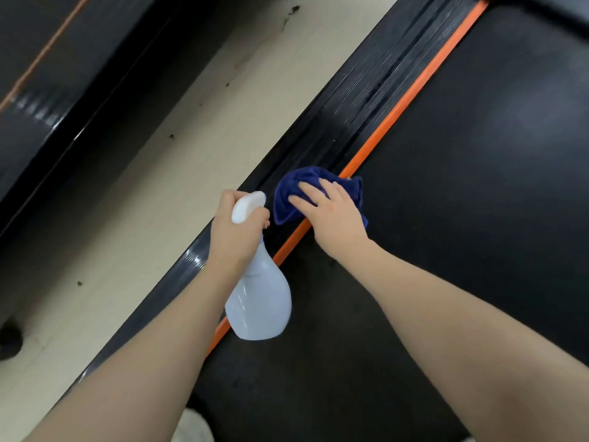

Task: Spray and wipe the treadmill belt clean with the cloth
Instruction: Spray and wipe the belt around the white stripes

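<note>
The black treadmill belt (462, 202) fills the right half of the view, edged by an orange strip (401, 100) and a ribbed black side rail (360, 90). A dark blue cloth (287, 199) lies bunched over the strip and rail. My right hand (328, 212) presses flat on the cloth with straight fingers. My left hand (236, 228) grips the neck of a pale blue spray bottle (261, 301) with a white trigger head, held just left of the cloth above the rail.
A cream floor (178, 173) with dark specks runs left of the treadmill. Another black machine with an orange stripe (47, 74) stands at the far left. A dark round object (9, 339) sits at the left edge.
</note>
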### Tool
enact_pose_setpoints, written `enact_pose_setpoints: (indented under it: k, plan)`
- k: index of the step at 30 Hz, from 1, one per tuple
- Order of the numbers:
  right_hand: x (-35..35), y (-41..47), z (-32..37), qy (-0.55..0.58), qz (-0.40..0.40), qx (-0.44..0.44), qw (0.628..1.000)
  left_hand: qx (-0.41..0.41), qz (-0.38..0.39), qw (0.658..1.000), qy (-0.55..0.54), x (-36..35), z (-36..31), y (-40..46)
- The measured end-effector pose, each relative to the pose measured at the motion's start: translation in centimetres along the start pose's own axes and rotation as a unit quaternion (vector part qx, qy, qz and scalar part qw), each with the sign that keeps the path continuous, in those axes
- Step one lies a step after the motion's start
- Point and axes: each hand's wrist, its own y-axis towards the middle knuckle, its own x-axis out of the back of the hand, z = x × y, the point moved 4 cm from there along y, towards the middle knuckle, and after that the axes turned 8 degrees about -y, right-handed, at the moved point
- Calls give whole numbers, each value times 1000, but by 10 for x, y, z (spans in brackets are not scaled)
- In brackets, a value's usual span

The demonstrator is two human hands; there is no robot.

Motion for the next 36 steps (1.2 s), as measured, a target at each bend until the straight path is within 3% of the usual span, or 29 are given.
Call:
enact_pose_setpoints:
  k: [2,6,8,10,12,14,17,19,21,23,26,32,34,36]
  plan:
    - [6,5,-11,-28,15,-21,999,-6,12,1000,1,-4,1,1]
    - [17,17,-15,-40,32,-146,988,-10,11,1000,-8,-6,3,4]
    - [20,17,-4,-55,50,-129,989,-19,7,1000,-12,-7,2,3]
    - [16,1,10,-55,51,-56,996,-35,3,999,-17,-6,1,0]
    - [3,-28,26,-6,92,27,995,-44,-5,999,-21,-2,4,-4]
    - [-5,-54,34,77,139,50,986,-37,6,999,-20,-1,5,-7]
    - [4,-59,21,245,51,-43,967,-10,36,999,-21,-8,6,-8]
    - [17,-68,-9,317,-31,-223,922,-11,101,995,4,-21,2,-12]
    - [23,-95,-41,371,-54,-374,848,-16,197,979,43,-39,2,-21]
    - [25,-136,-64,424,-65,-465,774,-22,266,961,78,-51,8,-32]
    - [34,-199,-76,465,-89,-555,684,-38,293,948,113,-57,17,-51]
    - [38,-245,-59,465,-102,-647,595,-19,317,934,162,-66,40,-76]
    - [38,-247,-52,448,-99,-651,605,3,343,927,152,-74,48,-86]
    - [37,-252,-40,425,-70,-638,639,12,376,916,142,-83,54,-99]
